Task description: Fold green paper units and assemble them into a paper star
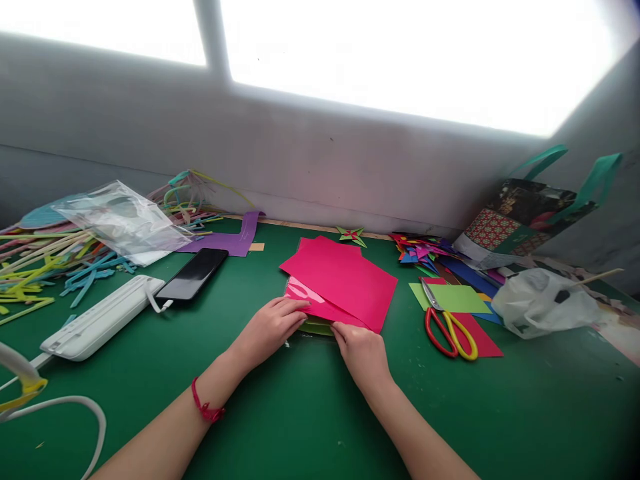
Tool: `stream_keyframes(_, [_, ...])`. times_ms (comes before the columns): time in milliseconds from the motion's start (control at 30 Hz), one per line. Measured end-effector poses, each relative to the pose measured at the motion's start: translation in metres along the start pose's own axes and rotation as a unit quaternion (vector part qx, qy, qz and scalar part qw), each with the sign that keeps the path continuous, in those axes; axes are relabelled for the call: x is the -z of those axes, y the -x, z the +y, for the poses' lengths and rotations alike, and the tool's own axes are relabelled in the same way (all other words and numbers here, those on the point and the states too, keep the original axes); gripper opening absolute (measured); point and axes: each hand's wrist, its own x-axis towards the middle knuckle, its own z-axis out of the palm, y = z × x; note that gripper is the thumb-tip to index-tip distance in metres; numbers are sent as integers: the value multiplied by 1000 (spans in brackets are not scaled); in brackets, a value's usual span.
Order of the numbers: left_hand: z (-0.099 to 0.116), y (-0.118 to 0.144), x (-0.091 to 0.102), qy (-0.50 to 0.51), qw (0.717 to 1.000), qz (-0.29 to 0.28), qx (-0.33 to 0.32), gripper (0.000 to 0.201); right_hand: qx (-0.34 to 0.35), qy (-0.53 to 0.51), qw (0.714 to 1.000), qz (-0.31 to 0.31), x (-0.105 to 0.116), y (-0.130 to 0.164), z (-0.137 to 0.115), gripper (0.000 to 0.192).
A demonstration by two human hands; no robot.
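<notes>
Head view is showing 2 bare hands working at the near edge of a stack of pink paper sheets (345, 280) lying on the green counter (300, 413). The left hand (270, 327) is lying flat with its fingers pressing on a glossy pink sheet in a clear sleeve, its grip not closing on anything. The right hand (363, 350) is pinching the near corner of the top sheets between thumb and fingers, its grip closing on the paper. A pale green sheet (316, 327) is peeking out from under the stack, between the 2 hands. By my judgement, the step in hand is separating or squaring up 1 sheet from the stack, and the next move is calling for the left hand holding the pile steady while the right is lifting only the pinched layer without dragging the rest. Red and yellow scissors (450, 330) are lying on green and red paper to the right, well apart from the hands. A black phone (193, 275) and a white case (100, 317) are lying to the left, near a heap of coloured strips (45, 267).
</notes>
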Motion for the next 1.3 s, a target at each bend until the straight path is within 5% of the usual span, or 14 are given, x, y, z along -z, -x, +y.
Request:
stream_keyframes(400, [-1,6,-1,-25,999,-19,20,19,16,-55,998,12,7,0,7,22])
stream_keyframes(1000, [6,3,1,104,993,16,43,18,52,-48,997,-8,21,0,3,12])
stream_keyframes(1300, [8,-1,11,201,964,-96,144,33,140,-13,990,-4,23,2,0,18])
